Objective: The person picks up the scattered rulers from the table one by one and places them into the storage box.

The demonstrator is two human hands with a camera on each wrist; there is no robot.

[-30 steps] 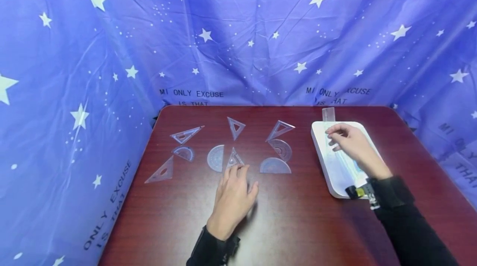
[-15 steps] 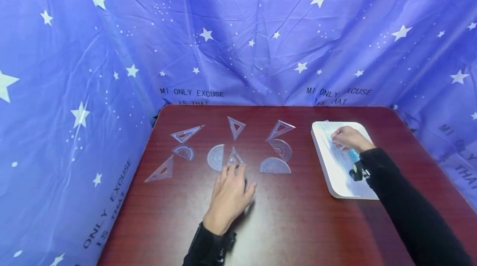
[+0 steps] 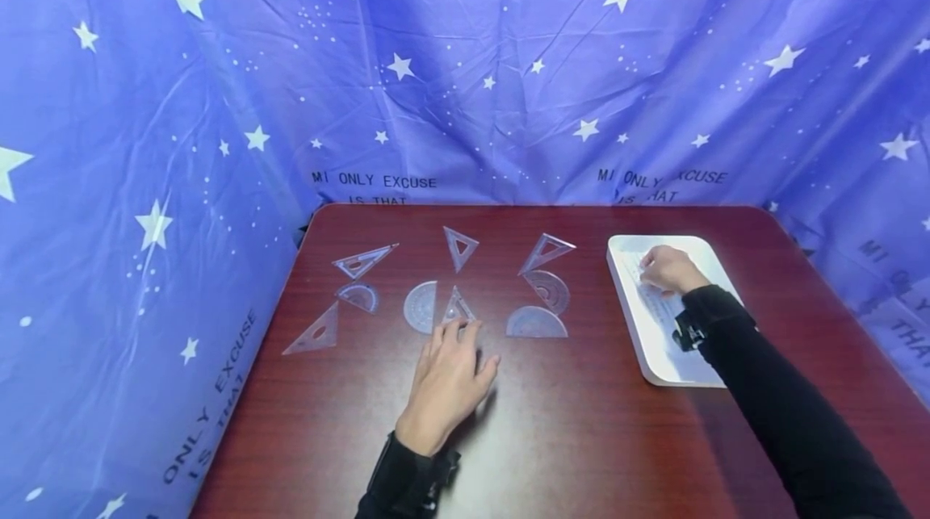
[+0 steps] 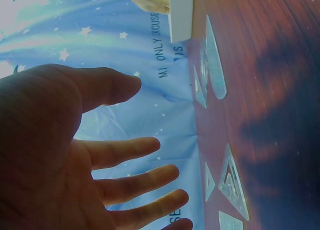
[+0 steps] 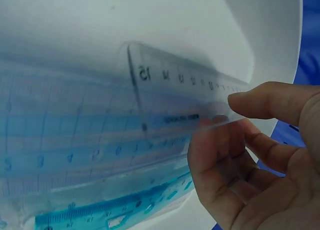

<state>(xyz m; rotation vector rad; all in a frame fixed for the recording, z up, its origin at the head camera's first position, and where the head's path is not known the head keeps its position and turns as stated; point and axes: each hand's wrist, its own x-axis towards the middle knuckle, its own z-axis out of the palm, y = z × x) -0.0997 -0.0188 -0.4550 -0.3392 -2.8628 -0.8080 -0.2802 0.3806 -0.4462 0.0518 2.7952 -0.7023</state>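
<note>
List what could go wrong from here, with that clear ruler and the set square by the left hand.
The right hand pinches the clear ruler; a loose grip could let it slip onto the blue ruler in the white tray.
See-through rulers overlap there, so one might be misjudged or knocked.
The left hand overlaps the set square in the head view; dipping might nudge it.
</note>
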